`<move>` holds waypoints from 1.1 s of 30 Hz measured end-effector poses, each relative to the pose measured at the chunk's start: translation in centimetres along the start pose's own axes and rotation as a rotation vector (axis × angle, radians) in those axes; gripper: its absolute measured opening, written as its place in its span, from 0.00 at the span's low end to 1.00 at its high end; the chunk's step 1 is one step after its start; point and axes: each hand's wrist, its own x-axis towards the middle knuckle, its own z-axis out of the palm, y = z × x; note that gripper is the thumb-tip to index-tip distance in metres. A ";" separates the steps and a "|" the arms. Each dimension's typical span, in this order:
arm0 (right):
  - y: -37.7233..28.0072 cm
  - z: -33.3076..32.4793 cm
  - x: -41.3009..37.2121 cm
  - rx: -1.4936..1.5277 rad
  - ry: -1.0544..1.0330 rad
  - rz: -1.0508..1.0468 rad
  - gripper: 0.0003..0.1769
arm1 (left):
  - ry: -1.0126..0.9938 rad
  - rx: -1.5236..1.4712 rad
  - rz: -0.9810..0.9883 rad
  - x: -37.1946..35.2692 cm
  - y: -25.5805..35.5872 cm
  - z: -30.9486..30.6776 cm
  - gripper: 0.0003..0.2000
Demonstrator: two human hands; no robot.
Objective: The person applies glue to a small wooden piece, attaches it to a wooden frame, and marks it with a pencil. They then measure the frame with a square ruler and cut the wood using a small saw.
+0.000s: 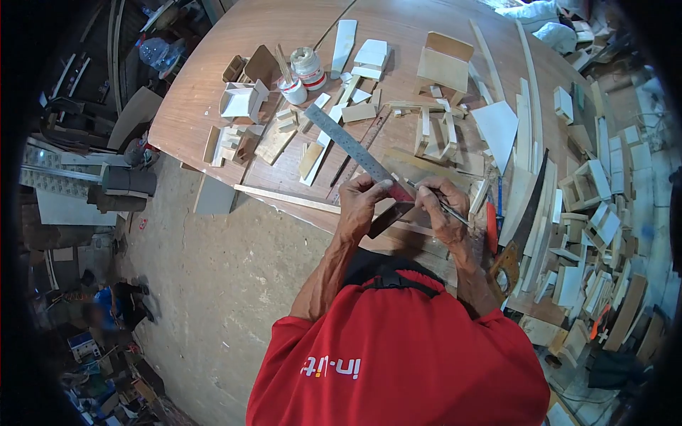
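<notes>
Over the table edge in front of the red shirt, my left hand [361, 201] is closed around a try square [349, 145]. Its steel blade points up and left, and its dark stock hangs below the fingers. Close to its right, my right hand [443, 207] pinches a slim pencil [455, 212], with the tip near the square's corner. A reddish patch shows where blade and stock meet; I cannot make out whether a workpiece lies under it. Beyond the hands lie a dark pencil-like stick [339, 171] and a small wooden frame [436, 135].
The wooden table [192, 117] carries a white glue jar [307, 69], a cardboard box [445, 62] and small wood pieces. At right lie a handsaw [526, 206], a red-handled tool [491, 227], long strips and stacked offcuts. Another person [122, 305] is low at the far left.
</notes>
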 end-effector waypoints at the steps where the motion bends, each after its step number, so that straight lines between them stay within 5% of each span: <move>1: -0.1 0.1 0.0 0.004 -0.013 0.002 0.09 | 0.004 -0.002 -0.001 -0.2 0.2 0.0 0.05; 33: 0.8 0.9 0.9 -0.120 -0.091 -0.053 0.08 | -0.083 -0.069 -0.035 -0.1 0.7 -0.2 0.05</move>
